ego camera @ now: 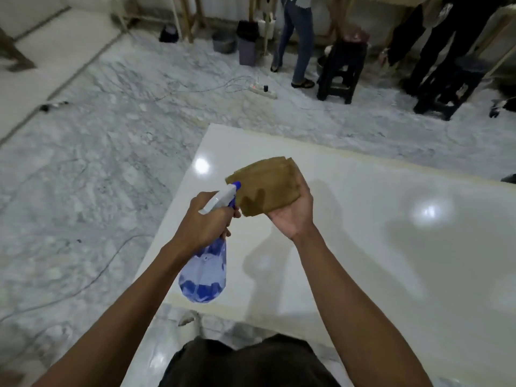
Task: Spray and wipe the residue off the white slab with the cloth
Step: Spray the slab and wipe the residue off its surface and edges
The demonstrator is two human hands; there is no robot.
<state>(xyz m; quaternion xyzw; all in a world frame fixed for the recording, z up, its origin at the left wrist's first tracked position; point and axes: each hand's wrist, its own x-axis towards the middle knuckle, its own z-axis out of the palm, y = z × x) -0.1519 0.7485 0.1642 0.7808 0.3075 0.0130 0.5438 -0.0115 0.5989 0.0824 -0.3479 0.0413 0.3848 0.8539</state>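
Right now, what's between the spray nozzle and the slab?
The brown cloth, held in the right hand, sits right in front of the spray nozzle, above the white slab, as the head view shows.

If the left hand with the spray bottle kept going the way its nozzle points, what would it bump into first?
Most likely the brown cloth held up by the right hand. The left hand aims the spray bottle nozzle right at it, almost touching, though depth is hard to judge.

Spray bottle (205, 263) left of cloth (265, 188), both above slab (391, 247).
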